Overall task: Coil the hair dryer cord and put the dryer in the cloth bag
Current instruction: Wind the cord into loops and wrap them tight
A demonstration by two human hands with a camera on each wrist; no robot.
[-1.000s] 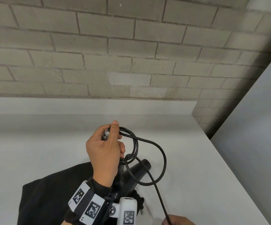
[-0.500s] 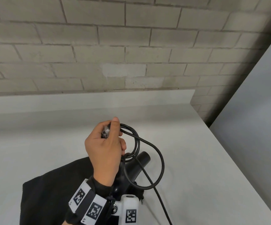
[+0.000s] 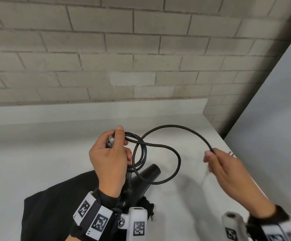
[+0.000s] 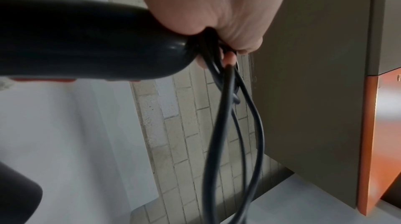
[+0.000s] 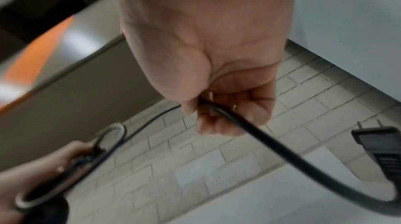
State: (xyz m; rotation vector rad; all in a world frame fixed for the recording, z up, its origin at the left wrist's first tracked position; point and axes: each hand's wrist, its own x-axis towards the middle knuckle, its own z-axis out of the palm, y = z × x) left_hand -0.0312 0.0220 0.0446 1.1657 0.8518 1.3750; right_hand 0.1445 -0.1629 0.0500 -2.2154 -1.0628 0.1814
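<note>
The left hand [image 3: 109, 158] is wrapped round the hair dryer [image 3: 142, 180] handle and pins the finished loops of cord [image 3: 158, 148] against it, up off the white countertop [image 3: 36, 162], with the black cloth bag [image 3: 54, 206] lying flat on the near left just under that wrist. Out to the right, the right hand [image 3: 228, 173] pinches the free run of cord between thumb and fingertips, and the plug [image 5: 382, 147] dangles loose beyond it (only the right wrist view shows it properly). Risks from here, as I judge them: the newest, biggest loop sags well below the tighter ones, so if the left thumb eases to take in the next turn, the whole bundle could spring open. The cord already crosses itself near the left fingers, which invites a twist or a snag. And that swinging plug could catch a loop on its way in. Compared with a second ago, the right hand has come up from the near bottom edge of the head view and swung out far and right, drawing a fresh wide arc of cord with it. The left hand's hold on handle and loops looks unchanged, and the bag has not moved.
</note>
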